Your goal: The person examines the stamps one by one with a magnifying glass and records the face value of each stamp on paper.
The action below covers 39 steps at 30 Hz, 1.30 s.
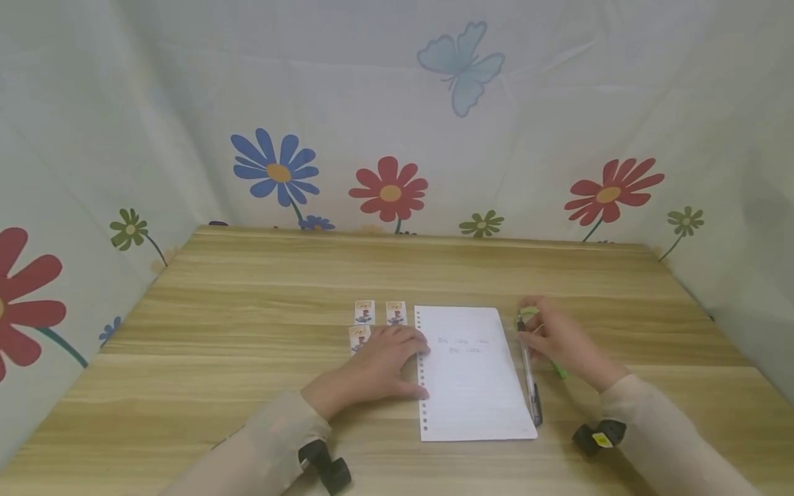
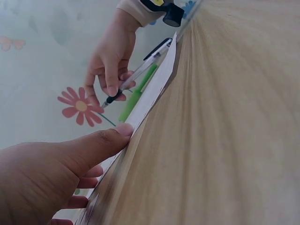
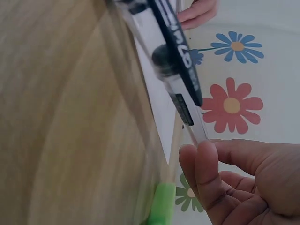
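A white loose-leaf sheet [image 1: 471,393] with punched holes down its left side lies on the table, bearing faint writing near the top. My left hand [image 1: 381,362] rests at its left edge, thumb on the paper and fingers spread beside the holes. Along the sheet's right edge, my right hand [image 1: 561,341] pinches a clear pen [image 3: 176,70] with a black clip between thumb and fingertips, near its tip end. The pen's tip [image 2: 107,101] shows in the left wrist view. A slim green object [image 2: 136,96] lies under the right hand, partly hidden by it.
Three small picture cards [image 1: 364,312] lie at the sheet's upper left; the lowest is partly covered by my left hand. The wooden table [image 1: 186,372] meets a hanging cloth [image 1: 527,151] printed with flowers at its back and sides.
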Motion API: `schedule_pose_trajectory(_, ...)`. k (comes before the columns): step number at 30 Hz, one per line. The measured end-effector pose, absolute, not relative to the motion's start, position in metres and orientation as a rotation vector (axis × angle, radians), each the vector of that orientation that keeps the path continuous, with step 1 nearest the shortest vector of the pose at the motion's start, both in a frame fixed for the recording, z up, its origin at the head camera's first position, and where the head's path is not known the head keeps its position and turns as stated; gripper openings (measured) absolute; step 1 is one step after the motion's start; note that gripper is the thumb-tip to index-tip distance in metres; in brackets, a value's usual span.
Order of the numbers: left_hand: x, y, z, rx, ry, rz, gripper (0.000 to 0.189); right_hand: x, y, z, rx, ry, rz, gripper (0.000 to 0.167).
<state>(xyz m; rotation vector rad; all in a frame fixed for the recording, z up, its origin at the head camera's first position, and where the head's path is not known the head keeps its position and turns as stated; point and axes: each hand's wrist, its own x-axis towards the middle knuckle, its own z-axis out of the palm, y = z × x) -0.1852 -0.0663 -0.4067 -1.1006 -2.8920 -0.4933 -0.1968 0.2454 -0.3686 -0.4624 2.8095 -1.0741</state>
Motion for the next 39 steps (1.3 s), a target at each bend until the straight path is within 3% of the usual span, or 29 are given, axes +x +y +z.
schedule_pose_trajectory(5, -0.186, -0.067, -0.408, -1.095, -2.906, -0.478, 0.067, -0.198, 0.24, -0.373, -0.441, 2.836, -1.022, 0.043)
schedule_pose_trajectory(39, -0.185, -0.066, -0.406, -1.101, -2.912, -0.452, 0.064, -0.196, 0.232, -0.376, -0.346, 2.859, -0.792, 0.032)
